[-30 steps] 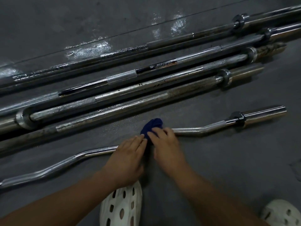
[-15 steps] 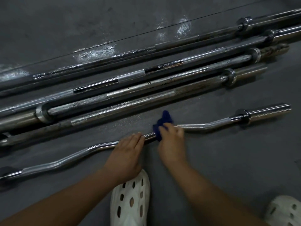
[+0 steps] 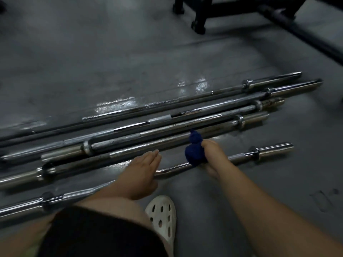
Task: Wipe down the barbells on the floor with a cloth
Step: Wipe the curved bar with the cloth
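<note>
Blue cloth [image 3: 194, 152] is bunched in the right hand [image 3: 213, 154], whose fingers curl around it and the curved chrome bar [image 3: 239, 158] nearest the person, right of the bar's middle. Left hand [image 3: 143, 168] lies flat on the same bar, fingers straight, well apart from the right. Four straight barbells [image 3: 185, 125] lie side by side on the grey floor [image 3: 111, 52] just beyond. A white perforated shoe [image 3: 163, 214] sits near.
</note>
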A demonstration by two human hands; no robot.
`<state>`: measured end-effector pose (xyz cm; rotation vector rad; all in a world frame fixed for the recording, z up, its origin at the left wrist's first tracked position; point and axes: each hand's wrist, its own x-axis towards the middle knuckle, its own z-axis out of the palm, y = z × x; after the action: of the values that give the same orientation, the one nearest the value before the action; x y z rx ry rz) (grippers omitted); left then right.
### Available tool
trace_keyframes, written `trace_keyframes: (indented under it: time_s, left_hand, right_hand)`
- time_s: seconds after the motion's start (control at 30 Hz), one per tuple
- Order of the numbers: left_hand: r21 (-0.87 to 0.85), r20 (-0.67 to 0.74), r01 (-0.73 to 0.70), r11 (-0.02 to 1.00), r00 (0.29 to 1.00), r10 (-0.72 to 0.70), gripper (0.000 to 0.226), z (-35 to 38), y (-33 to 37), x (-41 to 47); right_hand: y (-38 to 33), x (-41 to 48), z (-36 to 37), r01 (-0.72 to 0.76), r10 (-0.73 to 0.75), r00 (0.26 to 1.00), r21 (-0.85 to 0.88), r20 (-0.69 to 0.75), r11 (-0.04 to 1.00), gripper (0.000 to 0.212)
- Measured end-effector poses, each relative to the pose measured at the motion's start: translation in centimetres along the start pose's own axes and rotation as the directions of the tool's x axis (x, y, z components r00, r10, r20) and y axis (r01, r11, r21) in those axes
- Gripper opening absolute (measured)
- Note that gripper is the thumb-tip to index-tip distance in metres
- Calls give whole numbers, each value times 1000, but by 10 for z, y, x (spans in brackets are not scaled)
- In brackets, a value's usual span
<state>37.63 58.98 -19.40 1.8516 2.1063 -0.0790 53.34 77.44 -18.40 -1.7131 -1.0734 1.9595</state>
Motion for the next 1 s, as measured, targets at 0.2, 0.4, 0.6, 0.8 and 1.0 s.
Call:
trace_keyframes:
  time_s: [0.2, 0.4, 0.6, 0.8, 1.0]
  left_hand:
    - [122, -89, -98, 988, 990, 109, 82, -37, -21, -47]
    - [100, -63, -160, 982, 984, 166, 75, -14, -57, -47]
    - [-61, 7, -157, 986, 987, 158, 79, 40, -78, -33]
    - [-123, 24, -132, 984, 990, 136, 82, 71, -86, -23]
    - [-181, 11, -25, 983, 1000, 28, 78, 100, -102, -15]
  right_hand:
    - [-2, -44, -10, 59, -86, 978, 146, 191, 988, 27]
    - [19, -14, -5, 255, -183, 963, -447, 199, 857, 38]
    - [68, 58, -2, 393, -405, 895, -762, 187, 515, 36]
    - [154, 61, 58, 455, -612, 755, -860, 235, 230, 46]
    - [139, 80, 34, 301, -658, 746, -934, 105, 192, 44]
